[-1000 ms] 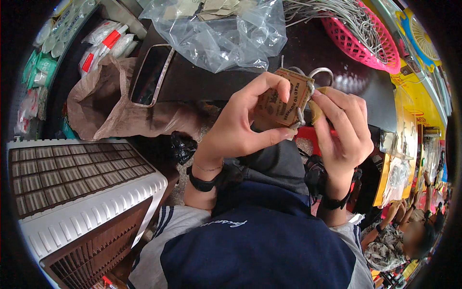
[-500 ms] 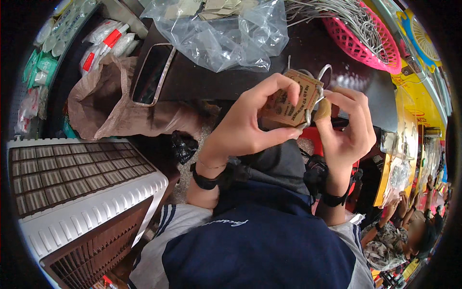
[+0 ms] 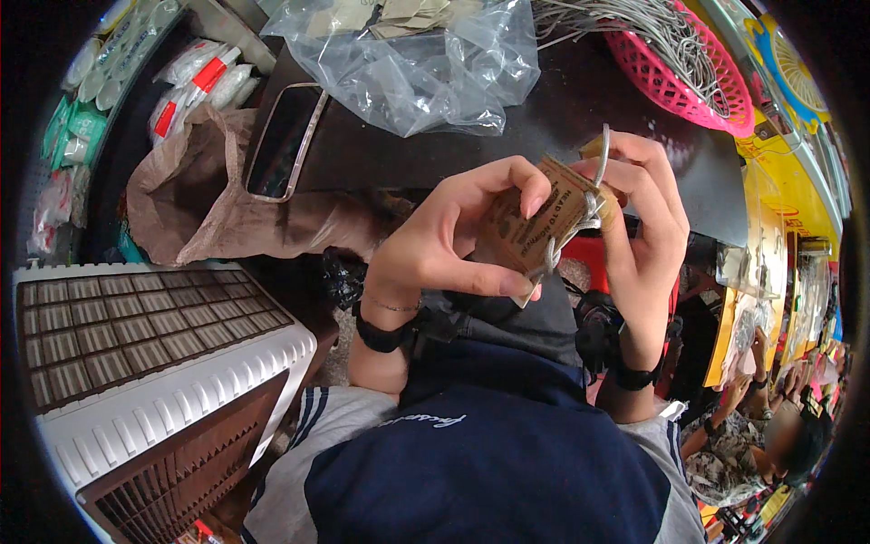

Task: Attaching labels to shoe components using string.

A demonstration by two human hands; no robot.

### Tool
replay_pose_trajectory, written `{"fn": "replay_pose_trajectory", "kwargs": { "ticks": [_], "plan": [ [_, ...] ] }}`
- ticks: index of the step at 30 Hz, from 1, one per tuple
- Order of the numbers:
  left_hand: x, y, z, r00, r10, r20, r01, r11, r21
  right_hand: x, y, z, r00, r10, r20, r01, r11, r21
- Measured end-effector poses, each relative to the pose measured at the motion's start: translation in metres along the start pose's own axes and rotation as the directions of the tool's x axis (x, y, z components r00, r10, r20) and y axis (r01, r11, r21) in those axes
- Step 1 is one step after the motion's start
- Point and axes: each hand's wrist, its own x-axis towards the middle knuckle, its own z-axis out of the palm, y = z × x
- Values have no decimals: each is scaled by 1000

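Faces dark flat tabletop (image 3: 362,156). Has crumpled clear plastic bag (image 3: 435,86) on it, pink perforated plastic basket (image 3: 648,83) right of that. With bare left hand (image 3: 426,243), pinches brown printed rectangular card stack (image 3: 549,213) near tabletop's close edge, between both hands. Curls bare right hand (image 3: 648,227) at knotted grey cord (image 3: 590,220) along stack's right edge; can't tell if pinching.

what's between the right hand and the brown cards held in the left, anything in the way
The grey cord, looped along the right edge of the brown cards, lies between them and the right hand; nothing else visible does.
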Motion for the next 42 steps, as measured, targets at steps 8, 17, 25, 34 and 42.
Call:
{"fn": "replay_pose_trajectory", "kwargs": {
  "ticks": [8,17,25,34,42],
  "plan": [
    [3,1,2,987,-79,-143,92,992,87,1,2,-5,990,-58,-127,40,990,-137],
    [4,-1,0,995,-98,-26,101,981,165,-8,17,-6,927,326,-184,-154,781,606],
    [7,-8,-6,996,61,-71,-63,998,-22,-4,3,-12,919,393,-25,-332,808,487],
    [5,-8,-9,984,91,-156,-61,981,183,-14,-17,6,860,424,285,-496,558,665],
    [1,1,2,985,77,-155,-29,956,292,-10,-16,-3,747,443,496,-647,312,696]
  ]
}}
